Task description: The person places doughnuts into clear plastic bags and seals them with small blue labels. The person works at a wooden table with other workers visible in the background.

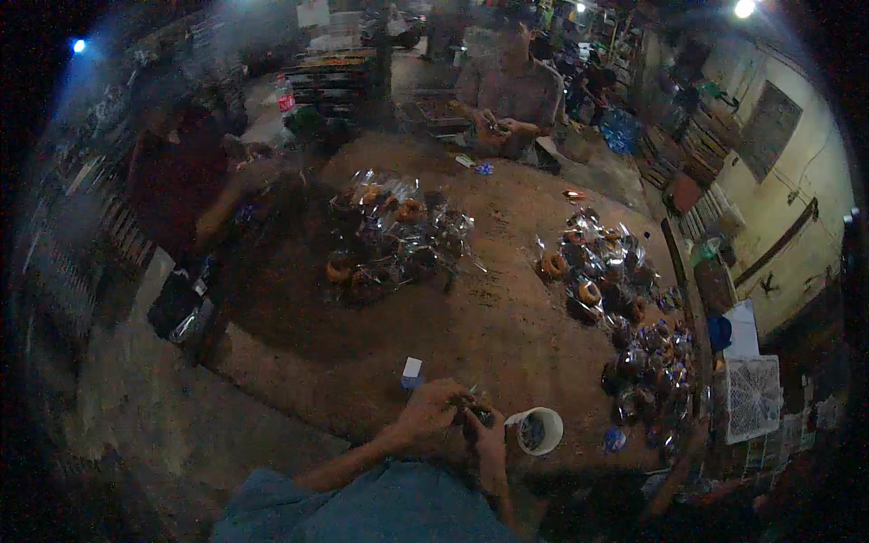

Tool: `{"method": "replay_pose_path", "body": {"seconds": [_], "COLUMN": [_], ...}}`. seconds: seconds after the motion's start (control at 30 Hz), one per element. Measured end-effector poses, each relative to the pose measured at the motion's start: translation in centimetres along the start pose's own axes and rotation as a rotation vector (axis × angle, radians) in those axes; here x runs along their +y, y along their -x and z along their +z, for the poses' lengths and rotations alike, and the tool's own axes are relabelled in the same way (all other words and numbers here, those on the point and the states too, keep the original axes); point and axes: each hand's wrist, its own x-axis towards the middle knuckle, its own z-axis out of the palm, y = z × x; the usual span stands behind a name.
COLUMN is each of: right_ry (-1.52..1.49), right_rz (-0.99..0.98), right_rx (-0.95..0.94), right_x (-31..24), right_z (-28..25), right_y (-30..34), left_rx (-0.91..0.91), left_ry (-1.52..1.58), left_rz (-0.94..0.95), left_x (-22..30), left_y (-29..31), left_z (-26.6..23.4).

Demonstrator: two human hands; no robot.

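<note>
My left hand (436,404) and my right hand (487,438) meet at the near edge of the brown table (362,348). Between their fingers is a small dark item (480,414) with a shiny glint; its kind is too dim to tell. Fingers of both hands are closed around it. Beside my right hand stands a white tub (554,433) with greyish-blue small pieces inside. Just beyond my left hand lie a white card (412,366) and a small blue piece.
A heap of brown ring-shaped things in clear plastic (398,231) covers the table's middle; a longer heap (634,308) runs down the right side. One person (511,90) works across the table, another (181,172) at the left. A white crate (753,398) stands at right.
</note>
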Motion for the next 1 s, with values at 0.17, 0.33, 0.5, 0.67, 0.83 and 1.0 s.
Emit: {"method": "replay_pose_path", "body": {"seconds": [0.17,0.33,0.5,0.67,0.83,1.0], "right_ry": [-0.023,0.036,-0.169,-0.439,0.095,0.306], "right_rz": [-0.264,-0.129,-0.119,0.181,-0.250,-0.415], "right_rx": [-0.108,-0.090,-0.017,-0.053,-0.041,0.060], "right_x": [1.9,3.0,-1.0,-5.1,-3.4,-2.1], "right_z": [-0.9,-1.2,-1.2,-1.8,-1.4,0.3], "right_y": [-1.0,-1.3,-1.1,0.8,1.1,1.2], "left_rx": [0.136,0.063,0.003,-0.006,0.010,0.030], "left_ry": [-0.137,-0.048,-0.087,-0.167,-0.014,0.024], "left_rz": [0.087,-0.302,-0.138,-0.007,-0.177,-0.192], "left_x": [-0.4,-0.4,0.9,-0.4,-2.2,-2.8], "left_y": [2.0,3.4,3.0,1.5,2.0,2.6], "left_z": [0.8,1.9,3.3,2.0,2.3,1.0]}}
